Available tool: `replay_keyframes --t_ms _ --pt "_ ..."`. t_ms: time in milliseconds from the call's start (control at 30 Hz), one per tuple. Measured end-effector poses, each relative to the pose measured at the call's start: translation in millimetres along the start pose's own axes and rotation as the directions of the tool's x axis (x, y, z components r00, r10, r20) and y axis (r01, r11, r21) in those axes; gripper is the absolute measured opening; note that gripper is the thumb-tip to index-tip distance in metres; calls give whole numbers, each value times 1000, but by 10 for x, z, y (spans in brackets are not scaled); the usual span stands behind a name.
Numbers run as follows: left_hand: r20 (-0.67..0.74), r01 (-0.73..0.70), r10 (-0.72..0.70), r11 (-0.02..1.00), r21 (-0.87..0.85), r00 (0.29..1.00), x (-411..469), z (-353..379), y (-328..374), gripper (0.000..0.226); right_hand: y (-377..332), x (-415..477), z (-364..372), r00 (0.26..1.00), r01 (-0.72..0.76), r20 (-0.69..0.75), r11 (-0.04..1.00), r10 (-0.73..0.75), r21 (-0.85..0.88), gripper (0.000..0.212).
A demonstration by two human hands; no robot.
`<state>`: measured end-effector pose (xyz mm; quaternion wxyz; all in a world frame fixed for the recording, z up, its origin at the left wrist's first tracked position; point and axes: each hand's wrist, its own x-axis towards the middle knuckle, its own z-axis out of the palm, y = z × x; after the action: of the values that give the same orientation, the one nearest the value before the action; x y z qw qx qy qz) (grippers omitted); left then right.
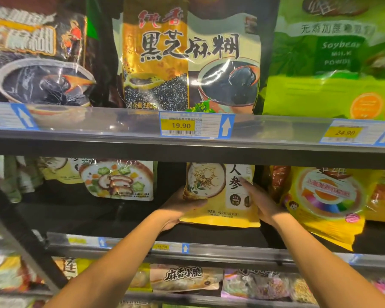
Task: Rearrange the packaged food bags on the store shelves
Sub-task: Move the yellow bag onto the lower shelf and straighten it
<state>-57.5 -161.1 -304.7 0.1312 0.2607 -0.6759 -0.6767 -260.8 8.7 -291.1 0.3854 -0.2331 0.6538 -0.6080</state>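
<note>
Head: I see the bag (218, 210) upright in the middle shelf (209, 237), 6 o'clock of the 19.90 tag (196, 125). Left grip (178, 210) pinches its 8 o'clock corner, thumb on the front. Right grip (261, 203) lies spread flat on its 3 o'clock edge.

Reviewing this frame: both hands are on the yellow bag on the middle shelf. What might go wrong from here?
The tilted yellow bag with a rainbow circle leans close beside the right hand; a nudge may tip it off the shelf. The yellow ginseng-print bag is gripped only at its lower corner by the left hand, the right lying flat, so it may flop forward.
</note>
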Motion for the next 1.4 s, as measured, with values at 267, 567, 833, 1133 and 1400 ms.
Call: replay_keyframes --t_ms 267,567,833,1133,1400 --pt "-16 -10 10 1000 -19 1000 -243 71 135 38 13 -17 37 995 18 -94 994 -29 -110 37" --pt "-9 104 -105 993 -58 994 -738 24 152 28 -221 -403 292 959 -166 -265 956 99 -243 50" --pt "81 19 -19 1000 7 997 -1314 -128 371 23 -183 -1015 400 980 3 -192 966 -55 -259 53" --pt "65 1 2 999 -42 998 -2315 -379 -73 46 130 -1817 996 997 65 -31 955 -78 -289 52" --pt "-37 -7 5 998 -66 999 -3507 -747 -647 51 698 -2516 1806 989 149 24 956 -148 -251 66"
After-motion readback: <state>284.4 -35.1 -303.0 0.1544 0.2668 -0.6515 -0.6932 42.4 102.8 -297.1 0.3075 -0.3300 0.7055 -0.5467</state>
